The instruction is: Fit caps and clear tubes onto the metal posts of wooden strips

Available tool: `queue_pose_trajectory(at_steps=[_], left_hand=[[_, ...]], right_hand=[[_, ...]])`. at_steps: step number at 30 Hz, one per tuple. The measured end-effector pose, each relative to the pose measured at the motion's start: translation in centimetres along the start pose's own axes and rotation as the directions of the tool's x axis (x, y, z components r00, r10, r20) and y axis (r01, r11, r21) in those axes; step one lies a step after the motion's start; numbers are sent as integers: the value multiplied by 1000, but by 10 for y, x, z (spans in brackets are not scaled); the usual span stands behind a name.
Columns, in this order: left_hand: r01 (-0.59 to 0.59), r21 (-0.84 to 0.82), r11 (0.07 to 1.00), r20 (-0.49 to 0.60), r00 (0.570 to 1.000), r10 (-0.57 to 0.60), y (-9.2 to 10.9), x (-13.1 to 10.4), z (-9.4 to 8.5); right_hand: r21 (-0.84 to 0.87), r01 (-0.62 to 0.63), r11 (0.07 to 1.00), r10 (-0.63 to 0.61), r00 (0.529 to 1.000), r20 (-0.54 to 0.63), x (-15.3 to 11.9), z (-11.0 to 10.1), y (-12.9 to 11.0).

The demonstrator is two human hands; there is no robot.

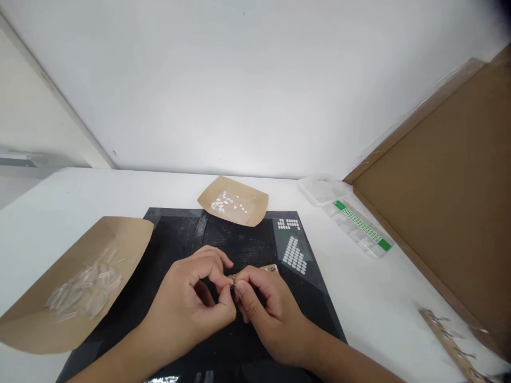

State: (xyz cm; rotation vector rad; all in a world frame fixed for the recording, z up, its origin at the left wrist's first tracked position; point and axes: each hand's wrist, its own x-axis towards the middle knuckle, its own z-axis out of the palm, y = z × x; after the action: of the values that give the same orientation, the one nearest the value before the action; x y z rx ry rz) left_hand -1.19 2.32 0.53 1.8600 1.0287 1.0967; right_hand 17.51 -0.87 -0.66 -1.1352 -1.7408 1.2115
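Note:
Over the black mat (183,234), my left hand (199,298) and my right hand (267,308) meet at the fingertips. Between them is a tiny metallic piece (232,285), too small to make out in detail. My left thumb and index finger pinch at its left side. The right hand has its thumb and index finger closed on a brown strip (270,268) with small metal parts, which shows behind the knuckles. Much of the strip is hidden by the fingers.
A cardboard tray (131,234) of clear plastic pieces lies left; a smaller tray (255,205) with white bits sits behind the mat. White oval stickers (294,256) are at the mat's right. Beyond are a green-marked plastic sheet (363,226), another strip (451,343) and a cardboard wall (447,197).

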Motion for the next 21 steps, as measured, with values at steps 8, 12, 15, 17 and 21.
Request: queue_pose_trajectory(at_steps=[8, 12, 15, 17, 21], left_hand=[[47, -113, 993, 18, 999, -45, 4, 2, 0], [109, -213, 971, 74, 993, -96, 2, 2, -2], [146, -276, 950, 141, 984, -111, 0, 1, -5], [165, -317, 934, 181, 977, -111, -2, 0, -8], [266, -396, 879, 286, 945, -157, -7, -2, -12]], right_hand=[[32, 4, 999, -3, 1000, -6, 1, -3, -4], [56, 4, 998, -3, 1000, -14, 1, -6, -6], [74, 4, 997, -3, 1000, -21, 0, -8, -7], [75, 13, 997, -11, 1000, -24, 0, -9, -7], [50, 54, 997, -53, 999, -12, -1, -9, -6]])
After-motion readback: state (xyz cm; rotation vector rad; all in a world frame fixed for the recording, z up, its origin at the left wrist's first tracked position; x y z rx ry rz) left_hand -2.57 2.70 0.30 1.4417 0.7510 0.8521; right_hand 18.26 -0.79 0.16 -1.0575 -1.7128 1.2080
